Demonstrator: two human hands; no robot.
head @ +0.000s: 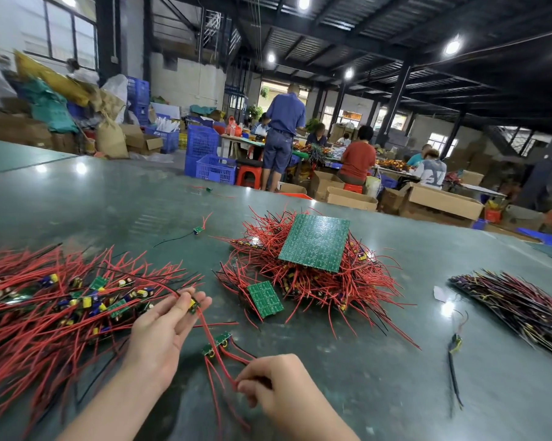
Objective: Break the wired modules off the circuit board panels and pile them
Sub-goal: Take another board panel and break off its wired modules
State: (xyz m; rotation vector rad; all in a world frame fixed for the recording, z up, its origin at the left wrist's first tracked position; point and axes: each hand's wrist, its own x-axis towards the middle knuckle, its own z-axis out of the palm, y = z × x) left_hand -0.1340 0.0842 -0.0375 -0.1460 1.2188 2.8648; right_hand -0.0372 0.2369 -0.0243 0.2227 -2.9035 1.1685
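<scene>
- Head view: the left hand (160, 332) is raised palm-up above the green surface (109, 198), its fingers (185, 302) loosely spread except where thumb and forefinger pinch a small wired module (192, 305) at the fingertips.
- A red wire (209, 335) runs from that module toward 5 o'clock, down to the right hand (279, 388).
- The right hand sits knuckles-up near the lower edge, its fingers curled together and clamped on the ends of several red wires at about 9 o'clock of the hand.
- Two more small green modules (217, 343) hang on those wires between the two hands, at 11 o'clock from the right hand; whether they touch the surface I cannot tell.
- At 9 o'clock of the left hand lies the pile of separated modules (55, 300), red leads fanned out.
- At 1 o'clock of the hands a large circuit board panel (314, 241) rests tilted on a heap of red-wired boards (325, 281).
- A smaller panel piece (265, 299) lies at the heap's 8 o'clock edge.
- At 3 o'clock, well apart, lies a bundle of dark wires (519, 305).
</scene>
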